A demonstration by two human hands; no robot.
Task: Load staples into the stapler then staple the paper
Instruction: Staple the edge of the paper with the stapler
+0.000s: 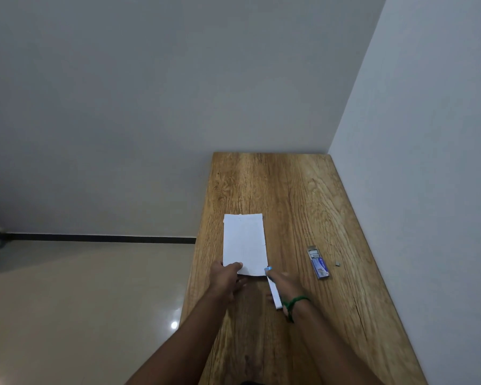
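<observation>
A white folded paper [244, 243] lies flat on the wooden table [303, 195]. My left hand [227, 279] pinches its near left corner between thumb and fingers. My right hand [285, 284] grips a white stapler [274, 291] with a blue tip, and that tip sits at the paper's near right corner. A green cord is tied around my right wrist. An open blue staple box [318, 263] with grey staples showing at its far end lies to the right of my right hand.
A small loose grey piece, perhaps a bit of staples [337, 263], lies just right of the box. Walls close the table's far and right sides. The table's left edge drops to a shiny tiled floor [81, 315].
</observation>
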